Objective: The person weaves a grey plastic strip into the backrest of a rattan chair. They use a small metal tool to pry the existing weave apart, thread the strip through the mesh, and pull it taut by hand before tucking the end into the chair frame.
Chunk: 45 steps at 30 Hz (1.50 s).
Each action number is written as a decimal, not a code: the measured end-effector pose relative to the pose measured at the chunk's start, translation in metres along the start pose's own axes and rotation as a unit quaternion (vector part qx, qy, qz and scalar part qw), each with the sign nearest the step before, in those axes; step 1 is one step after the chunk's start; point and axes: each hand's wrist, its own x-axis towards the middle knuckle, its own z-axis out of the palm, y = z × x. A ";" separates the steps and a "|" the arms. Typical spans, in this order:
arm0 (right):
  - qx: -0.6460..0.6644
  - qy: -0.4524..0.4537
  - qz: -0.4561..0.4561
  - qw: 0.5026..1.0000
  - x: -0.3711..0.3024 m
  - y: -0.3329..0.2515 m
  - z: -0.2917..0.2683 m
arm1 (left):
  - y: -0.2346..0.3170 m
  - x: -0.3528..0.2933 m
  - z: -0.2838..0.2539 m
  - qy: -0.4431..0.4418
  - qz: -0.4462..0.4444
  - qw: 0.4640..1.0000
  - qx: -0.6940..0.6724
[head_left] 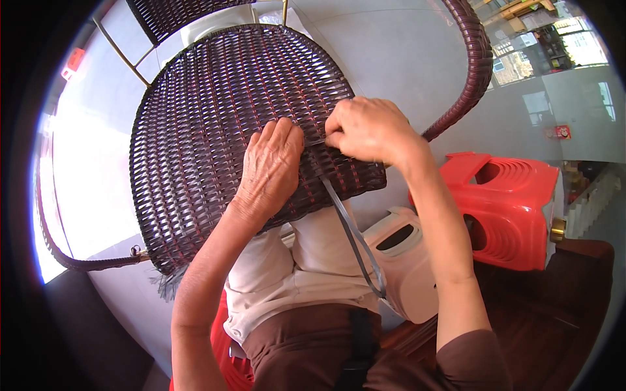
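Observation:
A dark brown woven chair seat (215, 124) with reddish lengthwise strands lies tilted over my lap. My left hand (270, 163) rests on the weave near its front right part, fingers curled down and pressed together; their tips are hidden. To its right, my right hand (372, 130) is closed in a pinch at the seat's right side. A thin strand shows faintly between the two hands and runs into the right fingers. From the weave below them a long grey-brown flat strip (355, 231) hangs in a loop past the seat's front edge.
A thick wrapped curved rim (479, 58) arcs at the right, and a thinner one (98, 264) at the left. Red plastic stools (515, 195) and a pale plastic container (404, 274) stand at my right. Another woven panel (176, 16) is at the back.

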 end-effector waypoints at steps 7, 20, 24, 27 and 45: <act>-0.004 0.235 0.019 0.972 -0.074 -0.026 0.005 | -0.011 0.005 -0.007 -0.065 0.010 0.997 -0.043; 0.214 0.400 0.204 0.868 -0.195 0.037 0.124 | -0.032 0.075 -0.009 0.012 -0.019 0.997 0.068; 0.051 0.381 0.356 0.851 -0.281 0.082 0.193 | -0.044 0.103 -0.022 0.084 -0.042 0.987 0.133; 0.028 0.375 0.442 0.814 -0.336 0.101 0.246 | -0.047 0.121 -0.026 0.134 -0.023 0.976 0.168; 0.041 0.476 0.210 0.853 -0.266 0.068 0.164 | -0.033 0.165 -0.083 0.249 0.077 0.957 0.129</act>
